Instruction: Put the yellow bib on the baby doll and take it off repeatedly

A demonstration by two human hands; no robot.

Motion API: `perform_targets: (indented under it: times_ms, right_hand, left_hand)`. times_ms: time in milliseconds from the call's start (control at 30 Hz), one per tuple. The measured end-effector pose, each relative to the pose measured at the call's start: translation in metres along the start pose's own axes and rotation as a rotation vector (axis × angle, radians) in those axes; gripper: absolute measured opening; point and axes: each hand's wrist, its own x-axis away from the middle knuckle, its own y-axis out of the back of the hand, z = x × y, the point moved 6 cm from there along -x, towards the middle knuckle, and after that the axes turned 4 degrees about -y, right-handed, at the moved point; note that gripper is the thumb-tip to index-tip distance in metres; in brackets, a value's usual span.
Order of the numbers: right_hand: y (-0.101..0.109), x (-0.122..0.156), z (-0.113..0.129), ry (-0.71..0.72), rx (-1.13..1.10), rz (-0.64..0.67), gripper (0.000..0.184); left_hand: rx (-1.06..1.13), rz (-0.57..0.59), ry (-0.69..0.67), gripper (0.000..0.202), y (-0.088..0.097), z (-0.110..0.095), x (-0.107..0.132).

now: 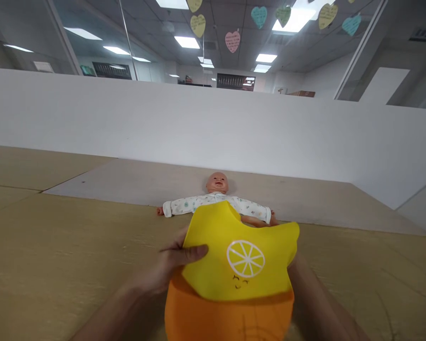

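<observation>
Left hand (173, 258) grips yellow bib (216, 246) by its left edge | right hand (298, 267) mostly behind, grip: I cannot tell | doll (217, 195) straight beyond, arms crosswise

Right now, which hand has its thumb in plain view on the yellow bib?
The left hand: its thumb lies across the yellow bib's front, whereas the right hand is mostly hidden behind the bib.

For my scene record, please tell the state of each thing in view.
Yellow bib: held, printed side toward the camera
Orange part: partly out of frame
Doll: dressed, face up, arms spread, lower body hidden
Left hand: gripping the bib's edge
Right hand: mostly hidden behind the bib
Ceiling lights: lit
Heart notes: stuck up
</observation>
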Motion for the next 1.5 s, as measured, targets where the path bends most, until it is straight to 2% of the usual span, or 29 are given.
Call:
perform_targets:
  times_ms: [133, 300, 433, 500, 667, 800, 933, 1033, 1233, 1400, 1500]
  right_hand:
    - [0.014, -0.004, 0.0, -0.009, -0.282, -0.005, 0.09]
    - [0.038, -0.003, 0.005, 0.0, -0.241, -0.109, 0.096]
    - [0.054, -0.019, 0.017, 0.015, -0.011, -0.317, 0.06]
    - [0.057, -0.038, 0.028, 0.015, 0.089, -0.36, 0.046]
    - [0.073, -0.103, 0.058, 0.106, 0.297, -0.402, 0.038]
    - [0.095, -0.149, 0.061, 0.106, 0.54, -0.438, 0.038]
    - [0.111, -0.173, 0.053, 0.092, 0.827, -0.411, 0.033]
    - [0.123, -0.178, 0.049, 0.086, 0.99, -0.405, 0.034]
    - [0.14, -0.179, 0.049, 0.237, 1.137, -0.403, 0.04]
    - [0.147, -0.183, 0.044, 0.279, 1.188, -0.478, 0.041]
    - [0.148, -0.182, 0.047, 0.327, 1.303, -0.583, 0.044]
  left_hand:
    - [0.008, -0.1, -0.07, 0.056, 0.017, -0.001, -0.014]
    - [0.009, -0.154, -0.164, 0.063, 0.033, -0.009, -0.031]
    - [-0.022, -0.152, -0.23, 0.066, 0.047, -0.015, -0.05]
    - [-0.039, -0.16, -0.284, 0.069, 0.056, -0.02, -0.065]
    - [-0.097, -0.188, -0.35, 0.064, 0.088, -0.03, -0.116]
    - [-0.132, -0.264, -0.296, 0.055, 0.117, -0.027, -0.156]
    - [-0.179, -0.335, -0.171, 0.048, 0.137, -0.012, -0.177]
    - [-0.187, -0.341, -0.124, 0.041, 0.145, -0.005, -0.184]
    - [-0.043, -0.294, 0.044, 0.016, 0.161, 0.005, -0.206]
    - [-0.106, -0.417, 0.02, 0.011, 0.179, -0.002, -0.226]
    - [-0.136, -0.42, 0.025, 0.009, 0.18, -0.005, -0.234]
